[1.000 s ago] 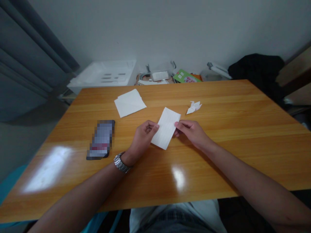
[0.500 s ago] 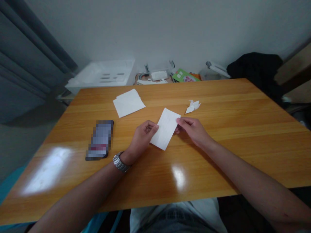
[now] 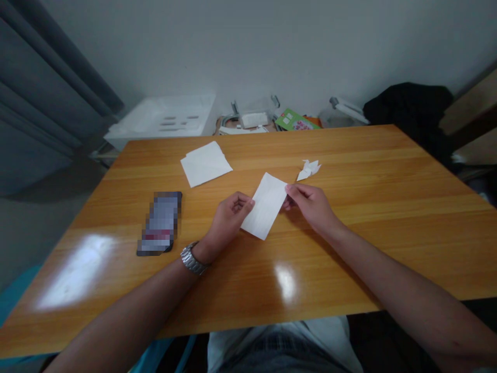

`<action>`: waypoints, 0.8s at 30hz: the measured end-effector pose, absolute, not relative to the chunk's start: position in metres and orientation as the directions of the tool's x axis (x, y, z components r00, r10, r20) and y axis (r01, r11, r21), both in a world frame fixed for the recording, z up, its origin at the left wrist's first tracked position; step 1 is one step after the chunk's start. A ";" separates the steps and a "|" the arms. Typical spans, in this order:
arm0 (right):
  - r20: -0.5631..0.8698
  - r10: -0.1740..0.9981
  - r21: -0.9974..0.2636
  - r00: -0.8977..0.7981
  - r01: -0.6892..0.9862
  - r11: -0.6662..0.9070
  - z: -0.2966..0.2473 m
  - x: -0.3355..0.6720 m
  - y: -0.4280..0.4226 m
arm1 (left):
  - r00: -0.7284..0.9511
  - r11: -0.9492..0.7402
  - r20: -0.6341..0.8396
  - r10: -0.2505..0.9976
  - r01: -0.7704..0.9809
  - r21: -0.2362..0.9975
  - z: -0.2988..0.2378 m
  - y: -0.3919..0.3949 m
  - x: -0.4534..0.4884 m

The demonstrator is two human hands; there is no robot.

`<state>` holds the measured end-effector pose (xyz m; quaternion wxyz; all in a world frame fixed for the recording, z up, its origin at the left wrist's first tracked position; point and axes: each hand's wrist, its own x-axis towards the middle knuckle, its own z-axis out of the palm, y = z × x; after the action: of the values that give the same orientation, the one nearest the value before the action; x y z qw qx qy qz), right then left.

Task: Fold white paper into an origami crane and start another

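Wears silver link watch [image 3: 193,260]; lt grey clothing [image 3: 229,349].

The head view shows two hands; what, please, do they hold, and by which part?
White paper: left hand at its left edge, right hand at its upper-right corner.

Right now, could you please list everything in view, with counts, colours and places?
wooden table: one, brown, across the middle
held paper: one, white, mid-table
loose paper sheets: apparently two, white, table's back left
origami bird: one, white, table's back right
smartphone: one, dark-edged, table's left
plastic tray: one, white, behind left
booklet: one, green, behind centre
small clutter: count unclear, mostly white, behind centre
dark cloth: one, black, behind right
curtain: one, grey-blue, far left
wristwatch: one, silver, left wrist
hands: two, bare, pinching the held paper
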<state>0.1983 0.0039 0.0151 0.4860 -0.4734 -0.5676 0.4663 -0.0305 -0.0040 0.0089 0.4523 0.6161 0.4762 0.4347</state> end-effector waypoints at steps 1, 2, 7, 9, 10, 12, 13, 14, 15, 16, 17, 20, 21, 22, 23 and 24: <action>0.115 0.990 -0.987 -0.078 0.106 0.123 0.015 0.198 0.004 | 0.179 -0.135 0.101 0.979 0.189 0.973 0.009 -0.004 -0.030; 0.117 0.990 -0.984 -0.079 0.122 0.126 0.015 0.199 0.004 | 0.190 -0.133 0.098 0.977 0.185 0.974 0.008 -0.005 -0.030; 0.089 0.990 -0.993 -0.113 0.069 0.097 0.012 0.199 0.004 | 0.192 -0.160 0.120 0.974 0.207 0.965 0.008 -0.004 -0.031; 0.073 0.986 -0.995 -0.147 0.052 0.082 0.011 0.200 0.004 | 0.171 -0.195 0.155 0.973 0.250 0.948 0.010 -0.003 -0.032; 0.068 0.984 -0.995 -0.164 0.055 0.078 0.012 0.200 0.004 | 0.162 -0.209 0.170 0.972 0.275 0.938 0.011 -0.002 -0.033; 0.063 0.980 -0.995 -0.188 0.062 0.076 0.012 0.200 0.003 | 0.154 -0.232 0.191 0.970 0.323 0.918 0.012 -0.002 -0.034; 0.064 0.979 -0.995 -0.191 0.057 0.076 0.013 0.200 0.003 | 0.152 -0.240 0.199 0.968 0.343 0.908 0.013 -0.002 -0.034; 0.065 0.979 -0.996 -0.191 0.047 0.076 0.013 0.200 0.003 | 0.149 -0.251 0.210 0.966 0.358 0.899 0.013 -0.002 -0.035; 0.067 0.980 -0.997 -0.189 0.037 0.075 0.013 0.200 0.003 | 0.147 -0.263 0.224 0.964 0.367 0.892 0.012 -0.002 -0.035; 0.070 0.980 -0.997 -0.186 0.029 0.076 0.013 0.200 0.003 | 0.145 -0.276 0.238 0.960 0.370 0.887 0.012 -0.003 -0.035; 0.075 0.980 -0.996 -0.184 0.024 0.081 0.013 0.199 0.002 | 0.143 -0.288 0.252 0.957 0.368 0.884 0.012 -0.003 -0.035; 0.074 0.978 -0.997 -0.198 0.020 0.079 0.011 0.199 0.002 | 0.144 -0.314 0.280 0.949 0.370 0.874 0.013 -0.006 -0.035; 0.065 0.977 -0.998 -0.204 0.011 0.069 0.011 0.198 0.002 | 0.142 -0.321 0.288 0.947 0.375 0.870 0.015 -0.007 -0.035; 0.054 0.976 -0.998 -0.209 0.000 0.056 0.010 0.198 0.001 | 0.137 -0.324 0.294 0.946 0.373 0.869 0.016 -0.008 -0.034; 0.041 0.976 -0.999 -0.213 -0.009 0.040 0.010 0.197 0.001 | 0.128 -0.318 0.291 0.948 0.366 0.874 0.017 -0.008 -0.034; 0.028 0.976 -1.000 -0.216 -0.015 0.026 0.009 0.197 0.001 | 0.120 -0.302 0.277 0.953 0.354 0.885 0.019 -0.009 -0.033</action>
<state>0.1970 0.0010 0.0092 0.4525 -0.4329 -0.5551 0.5474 -0.0331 -0.0087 0.0185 0.3334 0.6701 0.4878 0.4493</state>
